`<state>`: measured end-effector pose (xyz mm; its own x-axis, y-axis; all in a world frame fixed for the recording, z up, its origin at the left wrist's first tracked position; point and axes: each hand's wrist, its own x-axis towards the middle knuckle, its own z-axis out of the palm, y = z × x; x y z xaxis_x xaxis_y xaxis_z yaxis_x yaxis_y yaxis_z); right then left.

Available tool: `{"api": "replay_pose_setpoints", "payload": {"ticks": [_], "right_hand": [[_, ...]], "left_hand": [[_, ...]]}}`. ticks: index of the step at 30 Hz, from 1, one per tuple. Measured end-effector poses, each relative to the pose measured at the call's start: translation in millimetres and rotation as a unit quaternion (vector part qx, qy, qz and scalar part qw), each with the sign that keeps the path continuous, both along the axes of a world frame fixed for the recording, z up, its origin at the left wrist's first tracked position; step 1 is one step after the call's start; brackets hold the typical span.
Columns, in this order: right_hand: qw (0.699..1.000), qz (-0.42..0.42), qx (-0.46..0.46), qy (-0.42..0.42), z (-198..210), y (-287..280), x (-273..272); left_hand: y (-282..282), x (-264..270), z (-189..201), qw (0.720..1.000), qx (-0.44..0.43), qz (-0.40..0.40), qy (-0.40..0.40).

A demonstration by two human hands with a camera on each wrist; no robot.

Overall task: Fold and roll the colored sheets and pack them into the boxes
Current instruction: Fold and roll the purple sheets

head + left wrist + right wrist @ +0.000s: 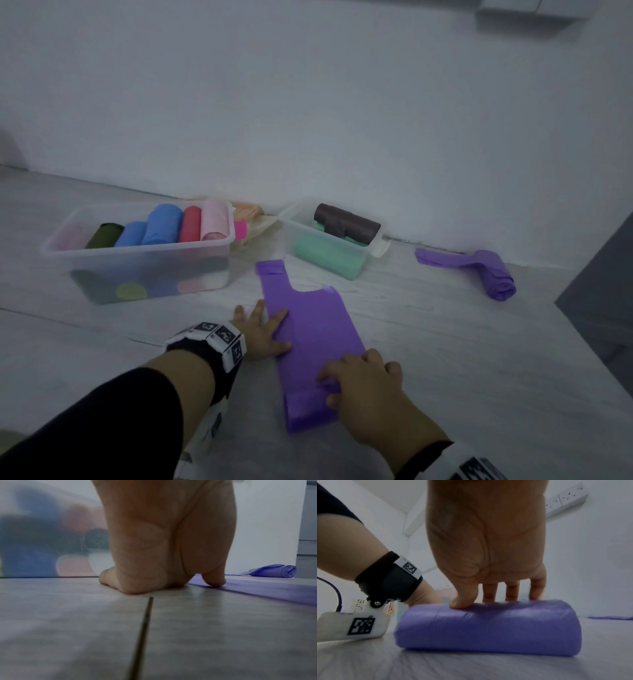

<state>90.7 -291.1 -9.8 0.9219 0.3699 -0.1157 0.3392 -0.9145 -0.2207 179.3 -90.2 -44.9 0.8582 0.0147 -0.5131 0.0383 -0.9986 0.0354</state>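
While pressed flat on the floor (445, 342): purple sheet (308, 325), near end rolled.
Left hand (263, 330) spread flat, thumb on sheet edge; right hand (363, 380) curled over rolled end (488, 627).

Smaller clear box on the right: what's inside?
In the smaller clear box, a dark brown roll lies on top of a mint green roll. Anything beneath or behind those two is hidden; the frosted wall blurs the rest.

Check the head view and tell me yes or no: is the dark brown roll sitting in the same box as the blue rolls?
No. The dark brown roll lies in the smaller box on the green roll, while the blue rolls sit in the larger box.
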Motion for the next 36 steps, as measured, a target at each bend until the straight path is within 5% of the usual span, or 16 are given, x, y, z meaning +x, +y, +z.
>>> {"api": "replay_pose_setpoints", "payload": {"ticks": [3,12,18,36], "right_hand": [[0.998,-0.009,0.058,-0.01,1.1,1.2,1.9],[0.992,0.07,-0.105,-0.019,12.9,17.0,2.3],[0.992,0.07,-0.095,0.042,18.5,9.2,3.4],[0.982,0.03,-0.185,-0.01,23.2,45.2,7.0]], "left_hand": [[0.9,0.5,-0.4,1.0,-0.01,0.006,0.008],[-0.8,-1.8,1.3,1.0,-0.006,0.001,0.002],[-1.0,-1.1,3.8,1.0,-0.011,0.001,0.011],[3.5,0.1,0.8,1.0,-0.028,0.005,0.002]]}}
